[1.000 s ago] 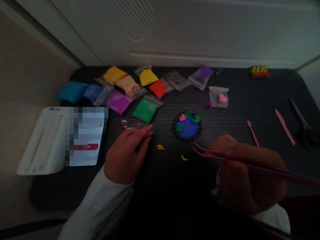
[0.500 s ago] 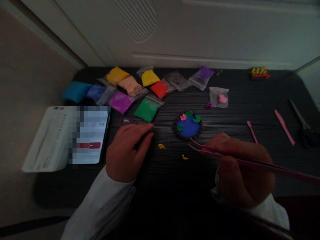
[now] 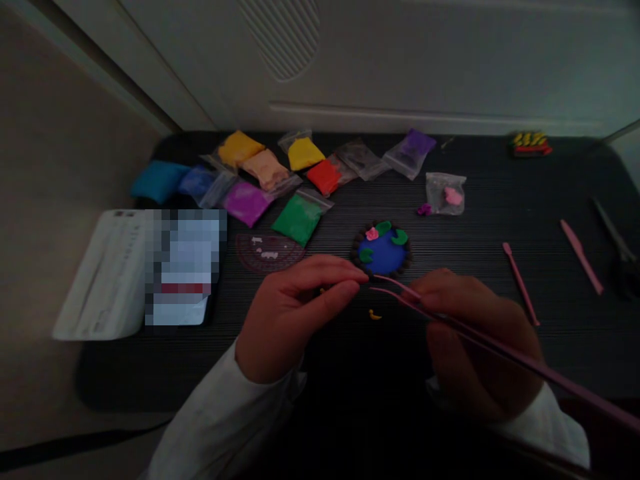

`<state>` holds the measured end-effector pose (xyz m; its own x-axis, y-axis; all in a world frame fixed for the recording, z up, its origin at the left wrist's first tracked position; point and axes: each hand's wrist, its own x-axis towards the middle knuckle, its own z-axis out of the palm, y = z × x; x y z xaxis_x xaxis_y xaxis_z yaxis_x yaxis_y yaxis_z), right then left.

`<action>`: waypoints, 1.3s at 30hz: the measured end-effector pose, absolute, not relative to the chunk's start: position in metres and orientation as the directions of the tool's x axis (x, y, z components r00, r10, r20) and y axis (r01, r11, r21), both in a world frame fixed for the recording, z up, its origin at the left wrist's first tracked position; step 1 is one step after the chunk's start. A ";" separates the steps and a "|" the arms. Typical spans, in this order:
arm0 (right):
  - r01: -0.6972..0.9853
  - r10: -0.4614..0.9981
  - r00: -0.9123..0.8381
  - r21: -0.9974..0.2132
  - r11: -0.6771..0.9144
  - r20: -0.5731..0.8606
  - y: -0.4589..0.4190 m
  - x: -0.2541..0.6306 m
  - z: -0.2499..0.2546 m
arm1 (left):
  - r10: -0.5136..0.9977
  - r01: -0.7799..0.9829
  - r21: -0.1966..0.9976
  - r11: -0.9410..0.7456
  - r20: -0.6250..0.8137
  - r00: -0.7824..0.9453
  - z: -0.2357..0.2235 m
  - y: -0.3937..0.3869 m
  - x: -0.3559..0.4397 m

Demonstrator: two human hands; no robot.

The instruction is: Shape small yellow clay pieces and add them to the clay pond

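From my end of the link, I have the small blue pond disc [image 3: 384, 255] lying flat on the dark tabletop [image 3: 465, 247], just ahead of and between the two hands. Its dark pebbled border appears to run most of the way round. Three green lily pads [image 3: 399, 237] and one pink flower [image 3: 371, 233] are already on it, grouped round the edge of the blue. A tiny yellow duck [image 3: 375, 315] is shaped but sits off the pond, on the near side, so it is not placed on the disc.

My right hand [image 3: 483, 340] is closed round pink tweezers [image 3: 445, 321]; their two tips are slightly parted beside the pond's near edge, with nothing I can see between them. My left hand [image 3: 285, 310] is palm-down and partly curled, thumb and fingertips drawn close together near those tips. The light is poor, so I can't tell whether they meet or pinch anything. A scrap of yellow [image 3: 323, 291] shows by the left fingers, perhaps a clay piece, mostly hidden.

Beyond, a purple clay piece [image 3: 424, 209] lies by a clear bag holding pink clay [image 3: 453, 196]. Off to the right are a slim pink modelling tool [image 3: 521, 287], a pink plastic knife [image 3: 583, 257] and scissors [image 3: 610, 227].
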<state>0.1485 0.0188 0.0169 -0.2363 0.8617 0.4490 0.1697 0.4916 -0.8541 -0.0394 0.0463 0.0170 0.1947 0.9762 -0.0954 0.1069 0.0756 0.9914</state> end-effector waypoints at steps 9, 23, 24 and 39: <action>0.240 0.852 -0.258 -0.824 0.513 0.455 0.021 0.143 0.016 | 0.968 0.191 0.981 0.019 -0.066 0.243 0.018 0.045 -0.037; 0.302 0.889 -0.216 -0.838 0.454 0.404 0.019 0.146 0.019 | 0.972 0.027 0.995 0.094 -0.098 0.214 0.009 0.046 -0.040; 0.295 0.889 -0.206 -0.840 0.456 0.410 0.019 0.146 0.018 | 0.971 0.001 0.994 0.109 -0.107 0.215 0.008 0.046 -0.041; 0.286 0.890 -0.170 -0.843 0.456 0.424 0.020 0.145 0.019 | 0.942 -0.169 0.950 0.262 -0.214 0.259 0.002 0.044 -0.043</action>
<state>0.1451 0.0197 0.0192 -0.1698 0.8898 0.4236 0.2863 0.4559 -0.8427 -0.0432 0.0444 0.0020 0.2589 0.9419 -0.2141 -0.1687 0.2623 0.9501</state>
